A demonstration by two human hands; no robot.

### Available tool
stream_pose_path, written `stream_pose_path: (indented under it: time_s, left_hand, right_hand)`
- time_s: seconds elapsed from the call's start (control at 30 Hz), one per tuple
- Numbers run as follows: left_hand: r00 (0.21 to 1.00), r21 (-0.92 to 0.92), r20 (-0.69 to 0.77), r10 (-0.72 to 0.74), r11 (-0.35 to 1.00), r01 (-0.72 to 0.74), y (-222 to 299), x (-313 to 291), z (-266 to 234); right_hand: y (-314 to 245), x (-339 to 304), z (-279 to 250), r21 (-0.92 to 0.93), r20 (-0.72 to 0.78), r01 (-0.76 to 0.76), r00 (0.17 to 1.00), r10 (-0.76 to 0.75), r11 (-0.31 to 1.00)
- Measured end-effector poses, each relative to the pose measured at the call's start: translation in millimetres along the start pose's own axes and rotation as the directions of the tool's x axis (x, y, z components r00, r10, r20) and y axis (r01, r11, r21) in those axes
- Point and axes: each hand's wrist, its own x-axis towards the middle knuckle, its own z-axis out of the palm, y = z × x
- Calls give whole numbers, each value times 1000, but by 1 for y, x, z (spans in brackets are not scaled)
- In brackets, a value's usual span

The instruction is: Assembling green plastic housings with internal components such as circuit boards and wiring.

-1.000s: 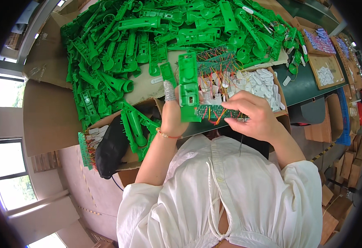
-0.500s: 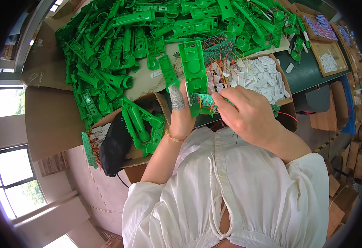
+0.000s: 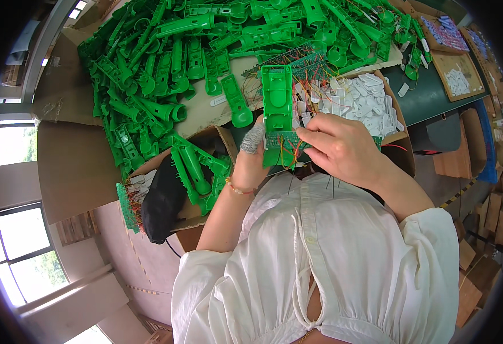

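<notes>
My left hand (image 3: 251,152), its thumb wrapped in grey tape, grips a long green plastic housing (image 3: 277,94) with its hollow side facing up. Across the housing's lower part lies a green circuit board strip (image 3: 281,140) with red and orange wires hanging from it. The fingers of my right hand (image 3: 343,150) are pinched at the strip's right side, close to the wires. A green sliver shows beyond that hand; whether it belongs to the same strip is hidden. Just left of the held housing, a smaller green plastic piece (image 3: 235,102) lies on the cardboard.
A large heap of green housings (image 3: 165,63) covers the far left and back. Behind my right hand, a cardboard box holds white plastic pieces (image 3: 372,103), beside wired circuit boards (image 3: 303,64). A lower box at left holds green parts (image 3: 197,172) and a black bag (image 3: 162,200).
The held housing has shifted slightly right and nearer to me, now apart from the smaller green piece. My right fingers stay at the board, and the board sits more level across the housing.
</notes>
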Motion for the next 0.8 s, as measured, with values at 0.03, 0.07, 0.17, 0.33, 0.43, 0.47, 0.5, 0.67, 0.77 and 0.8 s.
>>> stream_pose_path:
  time_s: [0.03, 0.07, 0.17, 0.33, 0.43, 0.47, 0.5, 0.67, 0.77, 0.8]
  left_hand:
    - [998, -95, 55, -20, 995, 25, -1, 0, -2]
    - [998, -93, 55, -20, 995, 25, -3, 1, -4]
    - [1000, -37, 27, 14, 999, -13, -8, 4, -5]
    - [999, -11, -31, -20, 1000, 19, -6, 1, 2]
    - [998, 48, -64, -14, 999, 17, -7, 2, 5]
    - [998, 49, -62, -16, 999, 19, -6, 2, 4]
    - [999, 84, -26, -19, 996, 21, -5, 2, 2]
    - [999, 256, -27, 21, 967, -13, -9, 1, 4]
    - [999, 138, -2, 52, 989, -52, -9, 2, 5]
    - [999, 138, -5, 54, 989, -53, -8, 1, 4]
  right_hand:
    - [0, 1, -1, 46, 20, -2, 1000, 2, 999]
    - [0, 0, 0, 47, 18, -2, 1000, 1, 999]
    - [0, -2, 6, 12, 6, -40, 999, 40, 999]
    - [-2, -5, 3, -54, 6, -11, 1000, 12, 998]
    - [-3, -5, -1, -118, 67, -18, 997, 26, 993]
    - [-4, -6, 0, -118, 66, -21, 997, 29, 993]
    - [-5, -6, 1, -128, 64, -27, 997, 35, 991]
    - [-8, -7, 3, -89, 108, -83, 990, 93, 993]
    - [-7, -10, 8, -36, 6, -105, 994, 105, 994]
    - [-7, -11, 10, -39, -8, -97, 995, 97, 995]
